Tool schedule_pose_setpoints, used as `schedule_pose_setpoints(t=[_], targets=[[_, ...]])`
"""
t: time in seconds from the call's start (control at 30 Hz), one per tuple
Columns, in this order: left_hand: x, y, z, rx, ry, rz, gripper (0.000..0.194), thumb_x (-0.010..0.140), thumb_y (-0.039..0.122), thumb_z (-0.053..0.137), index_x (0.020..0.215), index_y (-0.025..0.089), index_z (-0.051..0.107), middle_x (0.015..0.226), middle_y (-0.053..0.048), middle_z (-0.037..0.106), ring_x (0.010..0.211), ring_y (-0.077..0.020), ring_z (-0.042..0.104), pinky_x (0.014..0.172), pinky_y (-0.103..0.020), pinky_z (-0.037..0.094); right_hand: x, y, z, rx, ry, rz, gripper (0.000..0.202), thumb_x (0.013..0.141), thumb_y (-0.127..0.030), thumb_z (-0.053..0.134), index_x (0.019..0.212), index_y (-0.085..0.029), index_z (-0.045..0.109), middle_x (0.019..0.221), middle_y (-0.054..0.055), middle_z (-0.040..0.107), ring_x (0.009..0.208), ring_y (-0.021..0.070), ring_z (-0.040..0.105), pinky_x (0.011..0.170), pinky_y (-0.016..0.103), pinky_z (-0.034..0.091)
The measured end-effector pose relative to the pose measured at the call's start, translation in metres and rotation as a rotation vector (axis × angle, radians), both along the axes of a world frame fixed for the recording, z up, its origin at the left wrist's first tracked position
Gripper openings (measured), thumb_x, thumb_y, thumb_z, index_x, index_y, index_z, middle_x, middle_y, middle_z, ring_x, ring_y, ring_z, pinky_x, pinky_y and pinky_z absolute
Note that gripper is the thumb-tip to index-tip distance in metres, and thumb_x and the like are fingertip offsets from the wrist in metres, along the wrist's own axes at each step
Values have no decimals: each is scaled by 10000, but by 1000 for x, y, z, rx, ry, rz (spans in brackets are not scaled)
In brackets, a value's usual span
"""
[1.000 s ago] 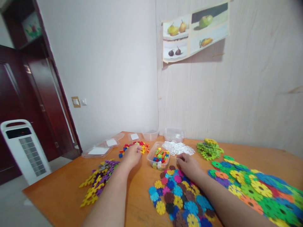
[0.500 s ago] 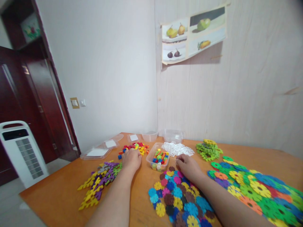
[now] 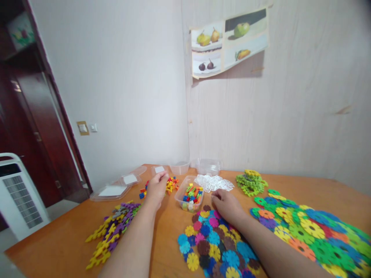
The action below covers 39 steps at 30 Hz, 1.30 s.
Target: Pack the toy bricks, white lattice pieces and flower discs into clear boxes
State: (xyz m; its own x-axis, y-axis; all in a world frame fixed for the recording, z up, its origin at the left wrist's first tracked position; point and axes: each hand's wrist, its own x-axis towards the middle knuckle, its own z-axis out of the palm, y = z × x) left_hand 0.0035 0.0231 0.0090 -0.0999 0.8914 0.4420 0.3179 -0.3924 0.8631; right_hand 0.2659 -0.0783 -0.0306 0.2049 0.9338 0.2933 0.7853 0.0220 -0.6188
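My left hand (image 3: pixel 157 188) is raised a little over the pile of small colored bricks (image 3: pixel 172 185), its fingers drawn together; what they hold, if anything, is hidden. To its right stands a clear plastic box (image 3: pixel 178 196) with several bricks inside. My right hand (image 3: pixel 225 201) rests with curled fingers right of the box, at the upper edge of the small flower-shaped discs (image 3: pixel 214 238). Whether it holds something cannot be made out. White lattice pieces (image 3: pixel 213 182) lie just beyond it.
Purple and yellow interlocking pieces (image 3: pixel 111 235) lie at the left. Larger discs (image 3: pixel 315 231) spread at the right, with green pieces (image 3: pixel 251 183) behind. Clear lids (image 3: pixel 111 191) and empty containers (image 3: pixel 208 166) line the wooden table's (image 3: pixel 52 247) back.
My left hand has lifted off the brick pile, and its fingers now point up. My right hand has hardly moved. The whole view has shifted slightly to the right.
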Motion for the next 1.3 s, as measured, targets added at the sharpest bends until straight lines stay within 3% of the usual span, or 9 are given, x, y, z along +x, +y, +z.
schedule_pose_setpoints(t=[0.07,0.23,0.4,0.73,0.83,0.93,1.0,1.13,1.3], targets=[[-3,0,-2,15,147,24,329,886,351,509,1066,161,710,1077,-92,732,989,-219,651,871,-325,477,0,0,0,5,1,4,208,871,-265,512,797,-189,691,807,45,714,769,175,611,615,256,321],[-6,-10,-15,-9,904,199,257,871,274,496,917,231,745,1035,-98,714,989,-280,615,848,-396,430,1,1,-1,-4,6,5,215,871,-258,507,799,-191,698,794,42,717,769,176,618,614,257,326],[-1,-19,-15,-56,1093,227,253,861,308,518,970,289,746,1107,-92,695,1066,-329,576,851,-443,401,0,0,0,7,14,4,207,865,-252,512,821,-201,708,850,41,735,821,185,635,651,257,351],[1,-16,-13,-72,986,249,186,814,235,549,819,239,735,1002,-115,725,1040,-342,593,896,-496,398,-2,-3,3,-1,-8,-4,211,874,-255,507,810,-194,699,821,45,730,778,169,618,623,247,325],[5,-12,-5,-45,612,151,192,823,283,559,843,222,739,957,-100,739,1007,-296,630,912,-444,436,-2,-1,3,-14,-12,-10,209,874,-256,509,808,-198,699,828,43,730,785,169,618,623,245,323],[10,-7,4,14,99,-61,337,854,383,550,1070,189,723,1075,-91,737,1023,-230,655,917,-352,475,-1,0,2,-22,-18,-14,200,876,-258,519,826,-198,703,844,47,732,799,171,619,634,244,328],[10,-5,3,25,-23,-104,389,854,402,551,1127,172,707,1110,-93,733,1030,-221,662,931,-344,480,-1,1,1,-17,-17,-9,201,881,-262,520,841,-197,707,847,48,732,801,170,619,643,243,333],[8,-1,-13,19,147,-87,275,819,305,569,994,172,734,1058,-90,748,1011,-234,667,949,-368,477,-1,1,0,-13,-14,-10,209,882,-270,519,813,-193,700,829,48,727,784,169,617,640,245,335],[14,9,-30,-70,309,-203,239,785,243,544,911,165,731,925,-64,755,879,-219,678,812,-337,509,-3,-1,1,-17,7,-1,224,888,-267,508,789,-185,692,824,49,726,801,173,626,649,247,341]])
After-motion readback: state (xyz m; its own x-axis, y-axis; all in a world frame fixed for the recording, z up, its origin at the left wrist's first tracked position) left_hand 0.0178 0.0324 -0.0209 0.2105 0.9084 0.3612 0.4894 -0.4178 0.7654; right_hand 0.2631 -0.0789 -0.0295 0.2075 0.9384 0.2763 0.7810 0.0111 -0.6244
